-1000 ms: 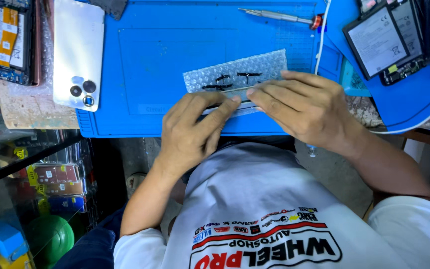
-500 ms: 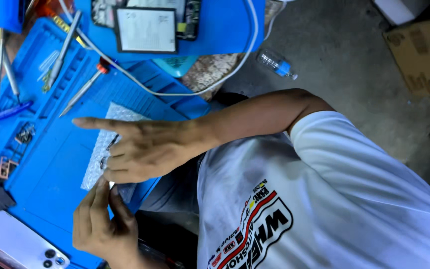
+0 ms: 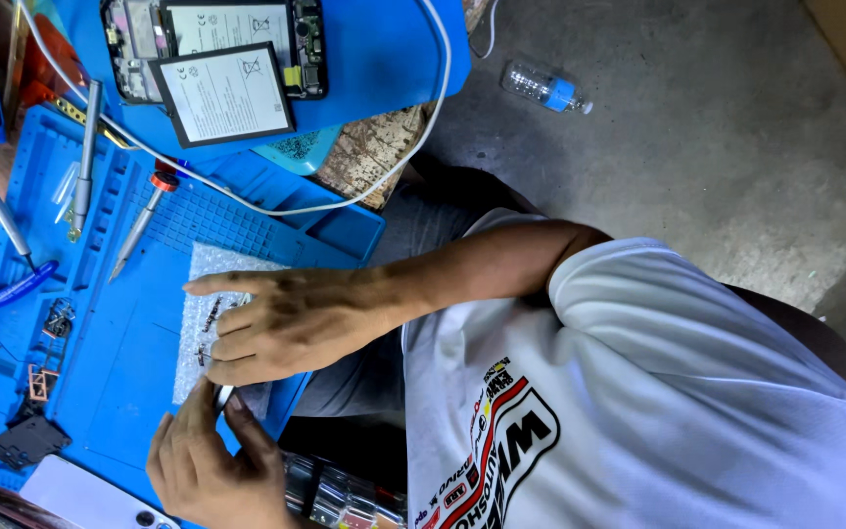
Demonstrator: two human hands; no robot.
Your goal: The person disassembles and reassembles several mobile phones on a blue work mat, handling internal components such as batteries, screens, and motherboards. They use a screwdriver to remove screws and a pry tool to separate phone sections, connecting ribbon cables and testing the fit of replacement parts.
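The right hand (image 3: 291,328) lies flat, fingers spread, on the clear bubble-wrap sheet (image 3: 210,294); the left hand (image 3: 210,465) just below pinches its edge.

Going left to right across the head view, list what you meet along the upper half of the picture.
Blue-handled pliers → grey tweezers → red-collared screwdriver → loose phone battery → white cable → plastic water bottle on the concrete floor.
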